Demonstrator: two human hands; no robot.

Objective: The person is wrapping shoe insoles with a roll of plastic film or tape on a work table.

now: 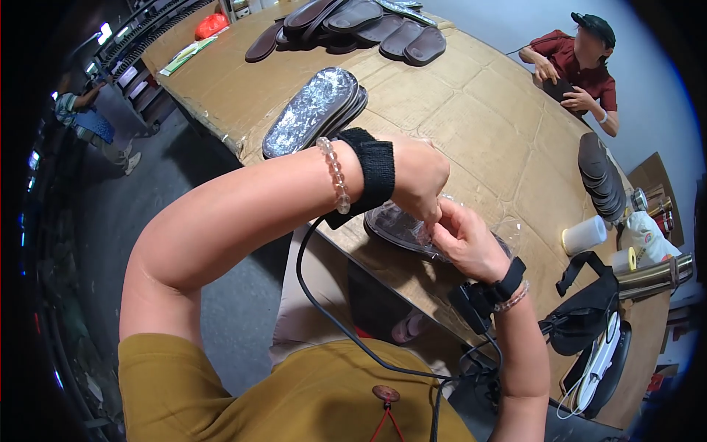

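Note:
My left hand (418, 177) and my right hand (462, 237) meet over a dark shoe insole (396, 225) that lies in a clear plastic bag at the near edge of the cardboard-covered table (471, 118). Both hands pinch the clear plastic where they meet. My left wrist wears a black band and a clear bead bracelet; my right wrist carries a black strap with a small device. A stack of insoles wrapped in clear plastic (313, 110) lies just beyond my left wrist.
A pile of bare dark insoles (353, 26) lies at the far end. Another stack of dark insoles (600, 177) stands at the right, near a tape roll (585, 236) and a metal flask (655, 276). A person in a red shirt (578, 66) sits across. A black bag (585, 313) hangs at the right.

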